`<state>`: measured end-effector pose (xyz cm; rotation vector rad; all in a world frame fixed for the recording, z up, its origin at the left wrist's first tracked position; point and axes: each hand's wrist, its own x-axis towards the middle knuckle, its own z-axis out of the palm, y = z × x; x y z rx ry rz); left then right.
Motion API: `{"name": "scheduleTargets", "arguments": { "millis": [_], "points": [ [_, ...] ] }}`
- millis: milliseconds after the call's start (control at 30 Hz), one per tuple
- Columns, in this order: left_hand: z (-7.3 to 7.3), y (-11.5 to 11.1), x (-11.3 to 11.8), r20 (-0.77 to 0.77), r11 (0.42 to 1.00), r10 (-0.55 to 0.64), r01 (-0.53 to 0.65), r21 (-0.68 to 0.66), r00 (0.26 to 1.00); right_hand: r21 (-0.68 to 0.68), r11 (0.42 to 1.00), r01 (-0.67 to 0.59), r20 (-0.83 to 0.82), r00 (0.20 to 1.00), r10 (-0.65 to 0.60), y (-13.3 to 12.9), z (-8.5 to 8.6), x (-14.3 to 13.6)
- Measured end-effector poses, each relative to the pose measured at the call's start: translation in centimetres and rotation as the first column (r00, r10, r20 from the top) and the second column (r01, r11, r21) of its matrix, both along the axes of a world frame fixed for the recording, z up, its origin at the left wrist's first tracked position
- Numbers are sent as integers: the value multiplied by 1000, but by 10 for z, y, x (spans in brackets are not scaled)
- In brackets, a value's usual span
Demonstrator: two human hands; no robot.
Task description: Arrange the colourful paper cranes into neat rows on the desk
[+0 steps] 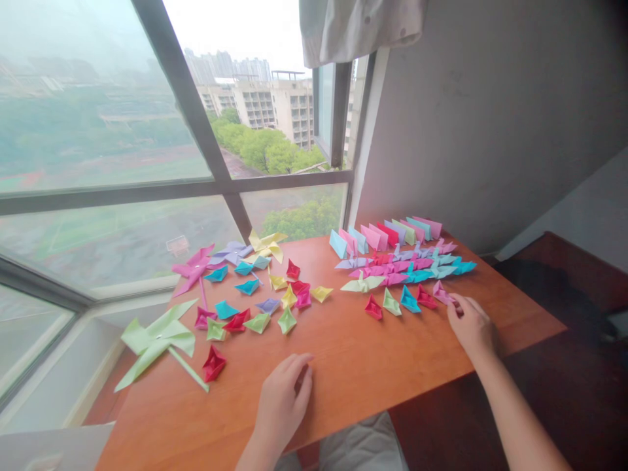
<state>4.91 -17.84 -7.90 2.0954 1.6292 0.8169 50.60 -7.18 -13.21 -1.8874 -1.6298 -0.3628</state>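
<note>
My right hand (471,322) is at the right of the wooden table (363,366), its fingers pinched at the edge of a pink paper boat (442,292). That boat ends a row with a red boat (373,307), a light green boat (392,302), a blue boat (409,299) and a crimson boat (426,297). Near the front edge rests my left hand (287,396), fingers loosely curled with a gap to the thumb and nothing in them. A dark red boat (214,364) lies to its left, apart from it.
Several folded paper boats (258,322) are scattered at the left. Pinwheels, one large and green (159,337), lie beyond and beside them. Rows of paper cranes (392,268) and standing folded cards (387,234) fill the back right. Windows (226,186) border the table.
</note>
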Motion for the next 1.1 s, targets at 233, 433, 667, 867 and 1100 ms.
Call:
{"name": "scheduleTargets", "arguments": {
  "millis": [233, 433, 667, 867, 1100],
  "points": [
    [0, 0, 0, -5, 1000, 3, -3, 13, 1000, 1, 1000, 18, -3, 1000, -18, -1, 2, -2],
    [1, -1, 0, 24, 1000, 3, -4, 4, 1000, 62, 998, 23, -31, 999, -21, -1, 5, -4],
    [6, -3, -14, 56, 991, 123, -125, 45, 991, 101, 994, 34, -64, 998, -27, -1, 3, -1],
    [38, -9, -80, -172, 786, 611, -565, 251, 773, 86, 996, 39, -99, 995, -30, -3, 2, 0],
    [40, -26, -124, -462, 816, 575, -510, 270, 675, 73, 995, 65, -120, 991, -56, -2, 0, 1]
  ]
}}
